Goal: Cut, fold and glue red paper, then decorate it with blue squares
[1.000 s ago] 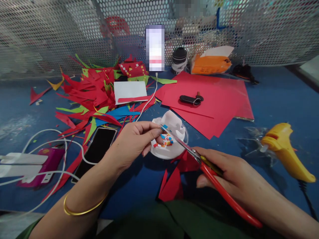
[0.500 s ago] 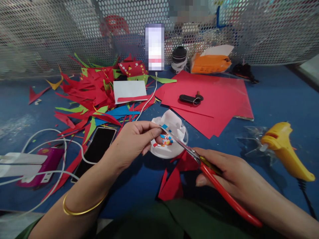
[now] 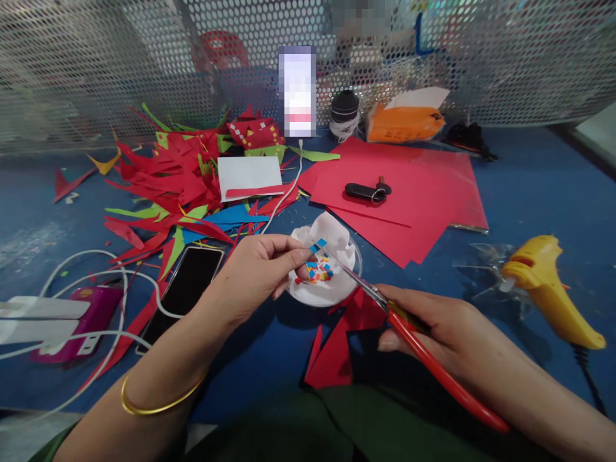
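Note:
My left hand (image 3: 262,273) pinches a small blue paper strip (image 3: 318,245) between thumb and index finger, over a round white-lined dish (image 3: 320,296). Small red, blue, yellow and white paper bits (image 3: 320,272) lie in the dish. In my right hand (image 3: 437,327) are scissors (image 3: 423,356) with red handles, pointing left over the dish's right side. Their tips are just below and right of the strip, apart from it. Folded red paper (image 3: 334,356) lies below the dish.
Red sheets (image 3: 409,192) with a black key holder (image 3: 368,191) lie behind. A yellow glue gun (image 3: 553,289) is at right. Left are paper scraps (image 3: 183,167), a dark phone (image 3: 192,282), a purple power bank (image 3: 99,314) and white cables. Upright at the back stands a lit phone (image 3: 298,93).
The scissors' tips have drawn back from the blue strip, down and to the right. My left hand has hardly moved and keeps its pinch.

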`<state>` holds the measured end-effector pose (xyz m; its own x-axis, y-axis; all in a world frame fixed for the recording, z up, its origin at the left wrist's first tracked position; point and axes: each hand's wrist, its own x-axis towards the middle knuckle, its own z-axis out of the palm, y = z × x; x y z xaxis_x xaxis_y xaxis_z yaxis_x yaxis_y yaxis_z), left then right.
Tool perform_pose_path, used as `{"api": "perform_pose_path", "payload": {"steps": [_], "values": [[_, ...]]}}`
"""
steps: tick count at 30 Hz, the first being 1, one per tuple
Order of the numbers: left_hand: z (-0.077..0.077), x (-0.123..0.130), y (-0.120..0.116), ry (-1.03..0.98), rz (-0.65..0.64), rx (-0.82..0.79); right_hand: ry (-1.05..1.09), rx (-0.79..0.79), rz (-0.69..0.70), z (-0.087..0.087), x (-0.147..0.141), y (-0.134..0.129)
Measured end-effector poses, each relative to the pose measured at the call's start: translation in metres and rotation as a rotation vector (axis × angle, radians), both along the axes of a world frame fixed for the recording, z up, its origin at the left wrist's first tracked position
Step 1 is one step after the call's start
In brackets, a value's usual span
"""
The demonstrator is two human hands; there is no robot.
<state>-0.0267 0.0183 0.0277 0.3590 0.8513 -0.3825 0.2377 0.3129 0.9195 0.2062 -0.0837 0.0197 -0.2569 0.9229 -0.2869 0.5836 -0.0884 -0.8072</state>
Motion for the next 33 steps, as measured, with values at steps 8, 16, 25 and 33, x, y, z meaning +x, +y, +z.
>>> {"api": "perform_pose_path", "payload": {"steps": [8,16,25,33], "values": [[0.0,0.0018,0.0014,-0.016,0.01,0.007,0.03,0.005,-0.045,0.0005,-0.0009,-0.0014],[0.0038,0.0008,-0.0008,-0.015,0.046,0.001,-0.039,0.058,-0.082,-0.0045,0.0029,-0.0054],[0.0048,0.0025,-0.0017,-0.033,0.054,0.014,-0.096,0.083,-0.043,-0.0049,-0.0002,-0.0029],[0.0034,0.0024,-0.0024,-0.036,0.034,0.014,-0.069,0.092,0.0,-0.0024,-0.0022,-0.0025]]}}
